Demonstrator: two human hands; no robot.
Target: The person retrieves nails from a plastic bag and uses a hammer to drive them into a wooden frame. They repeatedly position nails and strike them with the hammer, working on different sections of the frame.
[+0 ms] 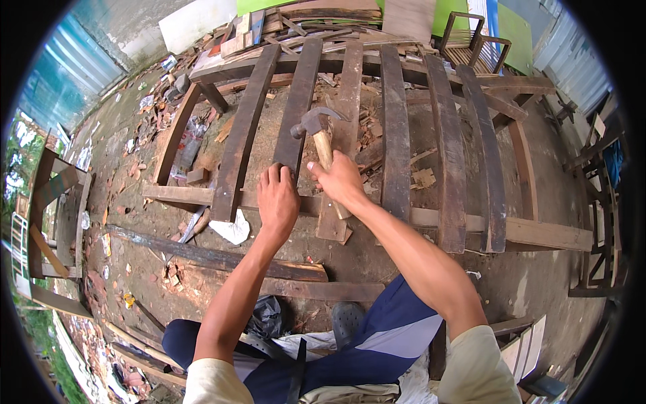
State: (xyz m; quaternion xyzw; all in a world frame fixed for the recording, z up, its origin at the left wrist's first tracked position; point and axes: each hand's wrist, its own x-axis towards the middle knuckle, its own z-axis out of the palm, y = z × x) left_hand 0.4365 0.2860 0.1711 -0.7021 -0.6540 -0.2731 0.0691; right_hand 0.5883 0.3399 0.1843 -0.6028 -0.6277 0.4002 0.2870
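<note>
My right hand (340, 177) is closed round the wooden handle of a claw hammer (323, 143). Its dark metal head is raised over the slats. My left hand (278, 200) is closed on the near part of a dark wooden slat (299, 101), fingers curled together over it; anything small beneath the fingertips is hidden. Beside it, a paler slat (350, 87) runs behind the hammer, its near end (331, 225) below my right wrist. Several slats lie across a wooden frame with a near rail (176, 194).
Loose beams (219, 257) lie on the floor before my legs, beside a black plastic bag (270, 315). Scrap wood (323, 30) is piled at the back, with a slatted wooden chair (474, 47) at far right. Debris (188, 145) litters the left floor; a wooden frame (60, 222) stands there.
</note>
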